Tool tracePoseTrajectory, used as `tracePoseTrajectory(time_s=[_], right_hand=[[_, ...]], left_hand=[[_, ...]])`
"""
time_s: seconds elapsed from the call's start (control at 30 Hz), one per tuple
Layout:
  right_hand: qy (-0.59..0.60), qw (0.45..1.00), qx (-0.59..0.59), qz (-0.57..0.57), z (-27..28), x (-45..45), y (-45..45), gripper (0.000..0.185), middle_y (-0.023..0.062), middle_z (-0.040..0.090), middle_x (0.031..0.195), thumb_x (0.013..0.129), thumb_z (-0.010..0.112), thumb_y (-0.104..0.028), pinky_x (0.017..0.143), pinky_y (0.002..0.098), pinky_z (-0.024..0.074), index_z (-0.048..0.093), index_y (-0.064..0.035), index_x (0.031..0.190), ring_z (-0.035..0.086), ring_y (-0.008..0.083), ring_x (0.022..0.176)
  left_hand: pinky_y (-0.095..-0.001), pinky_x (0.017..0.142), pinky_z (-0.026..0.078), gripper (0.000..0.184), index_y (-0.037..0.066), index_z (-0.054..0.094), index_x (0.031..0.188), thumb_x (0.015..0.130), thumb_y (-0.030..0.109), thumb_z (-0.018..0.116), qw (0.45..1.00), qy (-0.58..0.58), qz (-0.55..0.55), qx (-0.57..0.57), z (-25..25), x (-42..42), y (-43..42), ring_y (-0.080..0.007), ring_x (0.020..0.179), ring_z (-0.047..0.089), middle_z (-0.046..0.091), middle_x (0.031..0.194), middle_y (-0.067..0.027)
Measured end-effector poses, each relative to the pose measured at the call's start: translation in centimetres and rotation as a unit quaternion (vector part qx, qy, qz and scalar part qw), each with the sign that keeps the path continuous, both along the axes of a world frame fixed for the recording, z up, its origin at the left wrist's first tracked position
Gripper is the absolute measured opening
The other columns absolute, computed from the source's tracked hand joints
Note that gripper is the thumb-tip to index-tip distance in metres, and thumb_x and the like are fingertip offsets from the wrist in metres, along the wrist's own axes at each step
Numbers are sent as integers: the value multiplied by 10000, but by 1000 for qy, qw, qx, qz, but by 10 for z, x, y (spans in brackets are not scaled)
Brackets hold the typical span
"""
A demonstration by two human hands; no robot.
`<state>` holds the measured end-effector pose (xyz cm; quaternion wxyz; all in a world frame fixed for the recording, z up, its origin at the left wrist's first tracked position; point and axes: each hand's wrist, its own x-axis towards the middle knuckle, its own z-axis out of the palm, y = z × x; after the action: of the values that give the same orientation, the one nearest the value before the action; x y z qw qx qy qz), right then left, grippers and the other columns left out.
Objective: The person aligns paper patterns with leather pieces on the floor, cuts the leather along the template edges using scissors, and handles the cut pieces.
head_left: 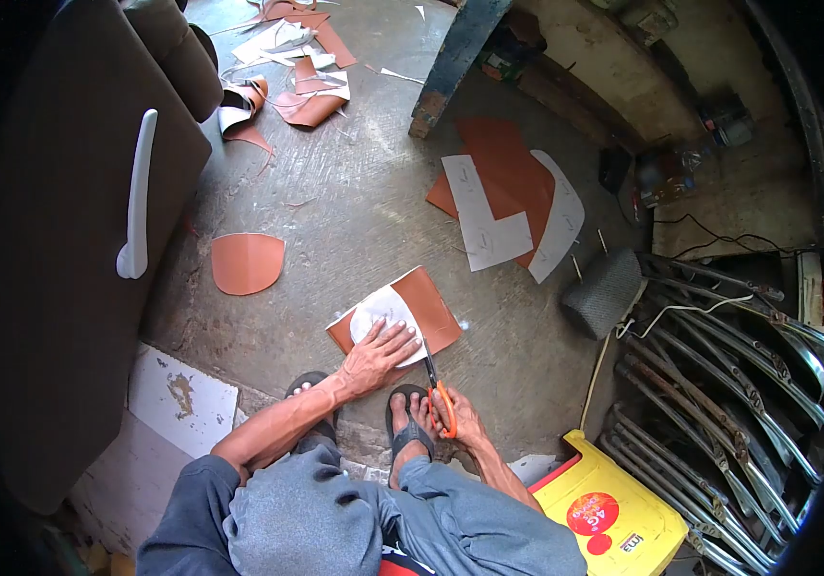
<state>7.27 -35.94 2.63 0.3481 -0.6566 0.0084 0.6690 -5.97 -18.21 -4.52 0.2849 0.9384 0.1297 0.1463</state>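
Observation:
A piece of reddish-brown leather-like sheet lies on the floor in front of my feet. On top of it rests a white template with a rounded edge. My left hand presses flat on the template, fingers outstretched. In my right hand is a pair of scissors with orange handles. Their dark blades reach to the sheet's near edge, just right of my left fingertips. How far the blades are apart is hard to make out.
A cut brown piece lies to the left. Brown sheet with white templates sits ahead right. Scraps are heaped at the back. Metal frames and a yellow stool-like object stand right; a dark panel stands left.

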Motion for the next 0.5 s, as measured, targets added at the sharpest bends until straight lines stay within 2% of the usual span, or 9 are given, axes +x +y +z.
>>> tracePoseTrajectory(time_s=[0.33,0.5], right_hand=[[-2,1000,10,11,-1,-7,3,460,1,601,732,927,686,-478,492,229,460,584,-47,1050,560,77,575],[-15,999,14,26,-2,-1,7,453,3,606,728,931,688,-464,483,228,453,583,-41,1056,557,75,567]], left_hand=[[-537,1174,291,613,140,582,1360,805,298,791,999,-37,-5,-14,-6,-2,1,-271,1355,494,574,1401,-80],[-537,1187,269,590,147,562,1383,837,240,763,998,-28,-20,-46,-4,-6,3,-265,1373,479,559,1423,-72]])
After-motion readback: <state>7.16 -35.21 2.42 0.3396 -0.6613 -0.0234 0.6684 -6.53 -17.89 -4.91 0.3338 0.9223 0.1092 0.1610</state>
